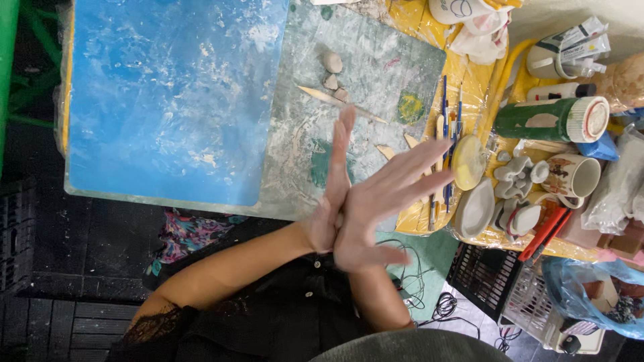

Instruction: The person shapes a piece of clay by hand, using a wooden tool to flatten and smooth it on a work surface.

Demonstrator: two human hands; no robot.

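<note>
As palms press together, something seemingly hidden between: left hand, right hand.

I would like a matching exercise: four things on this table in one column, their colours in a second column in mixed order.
1. mat
2. can
3. round lid
4. clay lumps

a. yellow
b. pale grey
c. blue
d. green

Pairs: 1-c, 2-d, 3-a, 4-b
</note>
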